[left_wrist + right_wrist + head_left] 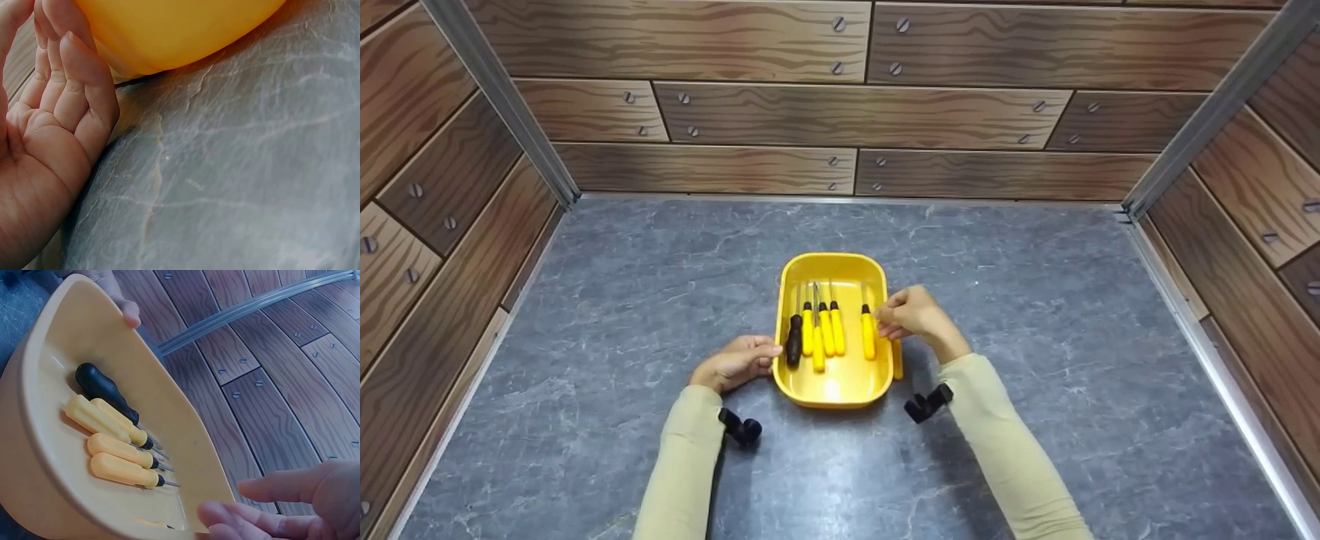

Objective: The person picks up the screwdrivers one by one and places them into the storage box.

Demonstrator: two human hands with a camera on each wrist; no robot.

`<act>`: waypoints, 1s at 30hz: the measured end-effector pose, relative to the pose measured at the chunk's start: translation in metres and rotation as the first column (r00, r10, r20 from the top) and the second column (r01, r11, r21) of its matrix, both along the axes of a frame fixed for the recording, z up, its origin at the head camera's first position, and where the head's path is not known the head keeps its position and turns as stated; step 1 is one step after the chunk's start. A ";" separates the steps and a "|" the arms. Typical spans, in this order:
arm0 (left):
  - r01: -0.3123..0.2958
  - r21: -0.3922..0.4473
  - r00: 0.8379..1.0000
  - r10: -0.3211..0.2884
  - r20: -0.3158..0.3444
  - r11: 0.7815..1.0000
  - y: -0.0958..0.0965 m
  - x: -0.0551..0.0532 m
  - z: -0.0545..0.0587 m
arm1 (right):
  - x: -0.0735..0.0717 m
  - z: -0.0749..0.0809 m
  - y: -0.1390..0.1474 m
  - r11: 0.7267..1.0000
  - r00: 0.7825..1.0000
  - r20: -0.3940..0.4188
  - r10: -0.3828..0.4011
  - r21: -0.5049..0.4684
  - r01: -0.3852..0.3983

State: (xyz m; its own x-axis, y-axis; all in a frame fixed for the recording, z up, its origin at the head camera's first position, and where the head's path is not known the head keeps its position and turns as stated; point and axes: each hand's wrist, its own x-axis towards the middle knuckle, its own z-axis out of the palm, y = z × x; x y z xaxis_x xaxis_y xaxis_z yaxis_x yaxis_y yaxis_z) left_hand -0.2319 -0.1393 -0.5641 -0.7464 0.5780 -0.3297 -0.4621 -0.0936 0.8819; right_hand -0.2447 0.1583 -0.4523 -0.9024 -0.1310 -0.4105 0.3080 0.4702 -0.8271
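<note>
A yellow plastic tub (832, 390) stands on the table with several screwdrivers lying in it. On its left side are a black-handled screwdriver (794, 341) and several yellow-handled screwdrivers (124, 469). Another yellow-handled screwdriver (868, 336) lies apart, along the right wall. My left hand (739, 360) holds the tub's left rim, thumb over the edge and fingers outside. At the right rim is my right hand (911, 311), close to the separate screwdriver. Its thumb and fingers stand apart in the right wrist view, with nothing seen between them.
Outside the tub's right wall a yellow handle (898, 360) lies on the table, partly hidden. The grey marbled tabletop (660, 270) is bordered by wood-patterned walls (855, 112) and metal edge strips (1230, 420). A black wrist mount (928, 403) sticks out from each sleeve.
</note>
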 end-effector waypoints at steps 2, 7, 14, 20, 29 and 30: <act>0.004 0.005 1.000 -0.004 0.000 1.000 0.000 0.000 0.000 | 0.000 0.000 0.002 1.000 1.000 -0.001 -0.006 -0.002 0.006; 0.006 0.005 1.000 -0.006 -0.001 1.000 -0.001 0.000 0.000 | 0.000 0.000 0.007 1.000 1.000 0.010 -0.022 -0.022 0.022; 0.004 -0.006 1.000 -0.004 0.003 1.000 -0.001 -0.001 -0.001 | 0.000 -0.003 0.014 0.999 0.999 0.016 -0.031 -0.023 0.031; 0.000 -0.003 1.000 0.000 0.002 1.000 -0.001 0.000 0.000 | 0.001 -0.004 0.019 0.999 0.999 0.013 -0.033 -0.030 0.034; -0.007 0.002 1.000 0.007 0.000 1.000 0.000 0.001 0.001 | 0.000 -0.008 0.026 0.998 0.998 0.043 -0.055 -0.031 0.057; -0.009 0.005 1.000 0.009 0.001 1.000 0.000 0.001 0.001 | -0.001 -0.009 0.027 0.998 0.998 0.044 -0.053 -0.036 0.054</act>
